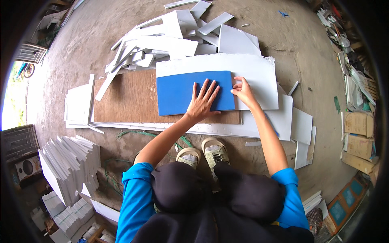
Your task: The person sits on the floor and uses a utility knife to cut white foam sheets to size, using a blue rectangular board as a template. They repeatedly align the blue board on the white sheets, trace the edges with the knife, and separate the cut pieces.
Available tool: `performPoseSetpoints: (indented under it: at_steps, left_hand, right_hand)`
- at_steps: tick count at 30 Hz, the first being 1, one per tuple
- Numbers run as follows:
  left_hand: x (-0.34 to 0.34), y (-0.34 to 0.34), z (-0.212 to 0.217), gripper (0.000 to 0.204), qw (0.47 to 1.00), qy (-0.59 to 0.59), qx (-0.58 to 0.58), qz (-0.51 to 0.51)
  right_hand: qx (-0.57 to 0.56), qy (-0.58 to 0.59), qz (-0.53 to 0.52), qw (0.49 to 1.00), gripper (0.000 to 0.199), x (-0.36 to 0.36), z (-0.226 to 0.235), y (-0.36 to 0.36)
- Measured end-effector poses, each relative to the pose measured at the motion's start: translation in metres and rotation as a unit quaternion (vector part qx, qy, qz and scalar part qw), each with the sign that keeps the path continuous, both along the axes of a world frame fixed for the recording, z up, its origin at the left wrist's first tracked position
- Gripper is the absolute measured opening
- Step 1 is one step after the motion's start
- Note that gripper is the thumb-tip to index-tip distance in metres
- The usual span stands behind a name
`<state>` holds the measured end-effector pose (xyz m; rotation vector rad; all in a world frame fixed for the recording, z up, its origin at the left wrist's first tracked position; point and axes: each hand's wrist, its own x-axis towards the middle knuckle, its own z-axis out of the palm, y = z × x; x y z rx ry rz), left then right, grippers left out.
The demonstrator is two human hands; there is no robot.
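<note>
Left hand [199, 104]: lies palm-down on the right half of a flat, rectangular blue sheet [174, 95], with fingers spread wide, gripping nothing.
Left forearm [164, 139]: reaches up and inward from a bright blue sleeve [135, 192].
Right hand [244, 93]: curls at the blue sheet's right edge, with thumb and fingertips close against it; cannot tell pinching from mere touching.
Right forearm [272, 139]: slants up and left, over large white panels [263, 119].
Blue sheet: rests across a broad white panel with a ragged top edge [259, 85] and the right part of a rectangular brown wooden board [125, 95].
Edges: leave a white strip above and stop just short of the board's lower edge.
Beyond: meets a heap of loose white offcuts [172, 44].
Rightward: gives onto grey concrete floor [312, 73].
</note>
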<state>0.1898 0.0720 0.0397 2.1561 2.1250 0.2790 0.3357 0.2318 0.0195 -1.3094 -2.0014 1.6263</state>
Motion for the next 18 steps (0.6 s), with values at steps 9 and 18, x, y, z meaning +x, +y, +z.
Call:
performPoseSetpoints:
  at_steps: [9,18]
  left_hand:
    - [-0.044,-0.035,0.0,0.057,0.862,-0.155,0.184,0.446]
    - [-0.098,-0.057,-0.023,0.062,0.8,-0.23,0.071,0.55]
  right_hand:
    - [0.004,-0.003,-0.004,1.0,0.058,0.007,-0.003,0.004]
    - [-0.001,-0.008,-0.001,1.0,0.058,0.0,-0.004,0.005]
